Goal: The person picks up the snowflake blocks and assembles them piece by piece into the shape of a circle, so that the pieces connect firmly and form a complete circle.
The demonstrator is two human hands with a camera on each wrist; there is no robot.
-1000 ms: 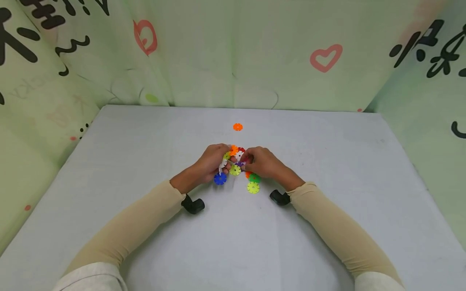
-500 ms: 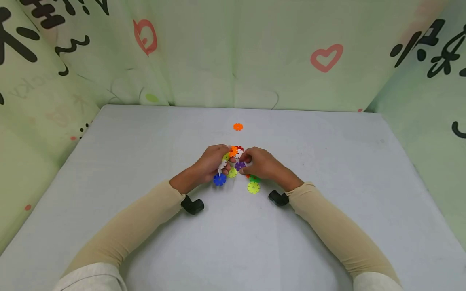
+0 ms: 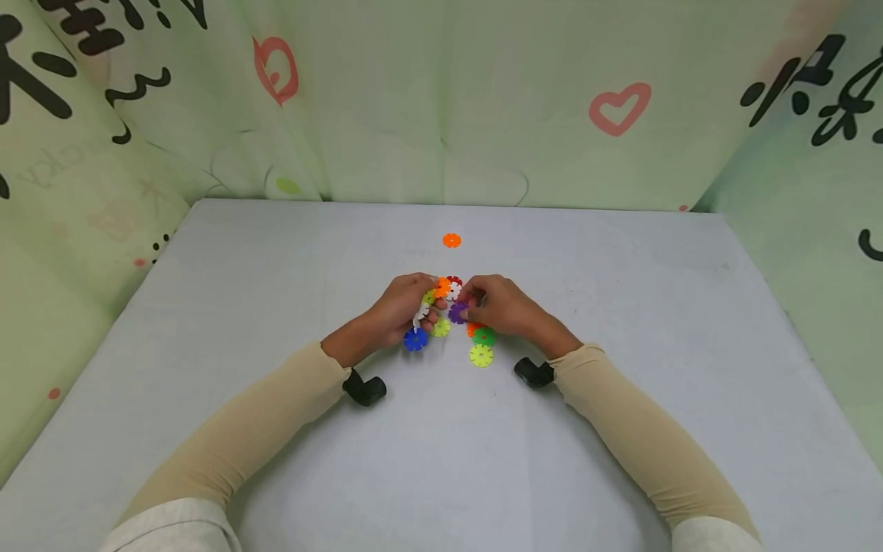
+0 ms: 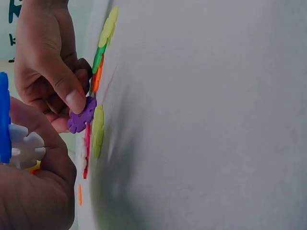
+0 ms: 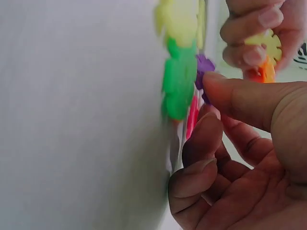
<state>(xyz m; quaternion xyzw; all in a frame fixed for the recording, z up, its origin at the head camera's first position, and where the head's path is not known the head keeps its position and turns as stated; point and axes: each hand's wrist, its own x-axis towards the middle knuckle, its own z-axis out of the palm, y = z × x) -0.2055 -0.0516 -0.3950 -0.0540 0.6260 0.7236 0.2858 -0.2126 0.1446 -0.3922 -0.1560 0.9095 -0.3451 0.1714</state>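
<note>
In the head view my left hand [image 3: 400, 308] holds a chain of notched plastic discs at the table's middle. A blue disc [image 3: 415, 340] hangs at its near end, followed by a white disc [image 4: 26, 147], a yellow disc [image 3: 429, 297] and an orange disc [image 3: 442, 287]. Between thumb and fingers my right hand [image 3: 509, 308] pinches a purple disc [image 4: 82, 115], just above the table and apart from the chain. Beneath lies a loose yellow-green disc [image 4: 98, 132]. Red and white discs [image 3: 453, 290] lie just beyond, partly hidden.
Beside my right hand lie another orange disc [image 3: 473, 329], a green disc [image 3: 485, 337] and a bright yellow disc [image 3: 481, 356], close together. One more orange disc [image 3: 451, 241] sits farther back on the white table [image 3: 621, 291]. Printed curtains [image 3: 441, 100] surround the table.
My right hand has taken the purple disc and shifted it slightly to the right. The yellow-green disc has slid a little left and nearer. My left hand holds the chain almost still.
</note>
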